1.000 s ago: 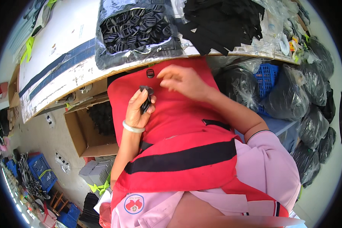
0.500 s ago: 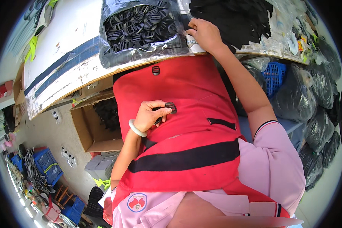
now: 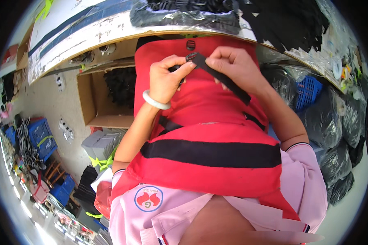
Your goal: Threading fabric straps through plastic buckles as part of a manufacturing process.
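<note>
Under the worn table edge (image 3: 110,30), over a red apron (image 3: 208,122), the left hand (image 3: 165,79) pinches a black buckle (image 3: 191,57) while the right hand (image 3: 233,67) grips a strap (image 3: 225,79), whose limp end could miss the slot.

Black buckle (image 3: 179,70): mostly hidden inside left hand (image 3: 164,79). Black strap (image 3: 223,77): near end covered by right hand (image 3: 233,67) fingers. Bag of black parts (image 3: 184,14): cut off by upper rim.
</note>
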Motion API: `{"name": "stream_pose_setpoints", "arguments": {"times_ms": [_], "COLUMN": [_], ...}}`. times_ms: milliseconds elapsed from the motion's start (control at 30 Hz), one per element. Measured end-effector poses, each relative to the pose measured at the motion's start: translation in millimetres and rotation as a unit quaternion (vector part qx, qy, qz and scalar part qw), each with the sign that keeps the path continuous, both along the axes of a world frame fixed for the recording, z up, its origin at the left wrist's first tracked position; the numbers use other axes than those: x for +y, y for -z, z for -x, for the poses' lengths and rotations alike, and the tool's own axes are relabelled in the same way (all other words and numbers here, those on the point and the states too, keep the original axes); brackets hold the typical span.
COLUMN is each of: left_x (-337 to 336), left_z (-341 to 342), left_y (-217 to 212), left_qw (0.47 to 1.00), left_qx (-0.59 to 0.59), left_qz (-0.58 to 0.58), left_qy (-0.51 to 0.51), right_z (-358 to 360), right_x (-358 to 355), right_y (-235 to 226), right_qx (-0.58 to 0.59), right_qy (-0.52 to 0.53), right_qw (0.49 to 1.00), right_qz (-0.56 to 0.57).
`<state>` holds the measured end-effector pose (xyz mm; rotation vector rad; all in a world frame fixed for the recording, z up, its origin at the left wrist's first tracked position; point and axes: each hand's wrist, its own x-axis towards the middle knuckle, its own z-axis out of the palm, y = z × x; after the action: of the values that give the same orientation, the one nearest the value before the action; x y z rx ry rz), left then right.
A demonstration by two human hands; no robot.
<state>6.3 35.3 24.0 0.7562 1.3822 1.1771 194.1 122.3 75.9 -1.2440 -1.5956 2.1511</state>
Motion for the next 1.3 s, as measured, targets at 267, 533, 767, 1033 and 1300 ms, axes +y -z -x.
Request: {"name": "stream_pose_setpoints", "arguments": {"times_ms": [267, 533, 767, 1033, 1300], "left_x": [-4.7, -9.0, -16.8, -15.6, -17.3], "left_z": [1.5, 3.3, 5.2, 0.5, 0.8], "left_y": [12.2, 13.3, 23.2, 22.1, 21.4], "left_qw": [0.955, 0.932, 0.971, 0.963, 0.995], "left_qx": [0.236, 0.306, 0.170, -0.255, 0.004], "left_qz": [-0.179, -0.193, -0.165, 0.066, -0.045], "left_qy": [-0.022, -0.027, -0.030, -0.055, -0.092], "right_z": [16.1, 26.3, 21.5, 27.5, 9.9], "right_x": [-17.3, -33.9, -17.5, -37.7, -21.5], "right_y": [22.1, 39.6, 52.1, 55.7, 20.4], "right_qx": [0.028, 0.101, 0.114, 0.178, 0.031], "right_qy": [0.079, 0.132, 0.079, 0.155, 0.056], "right_qw": [0.994, 0.986, 0.983, 0.918, 0.988], "right_qz": [0.075, 0.029, 0.118, -0.319, -0.139]}}
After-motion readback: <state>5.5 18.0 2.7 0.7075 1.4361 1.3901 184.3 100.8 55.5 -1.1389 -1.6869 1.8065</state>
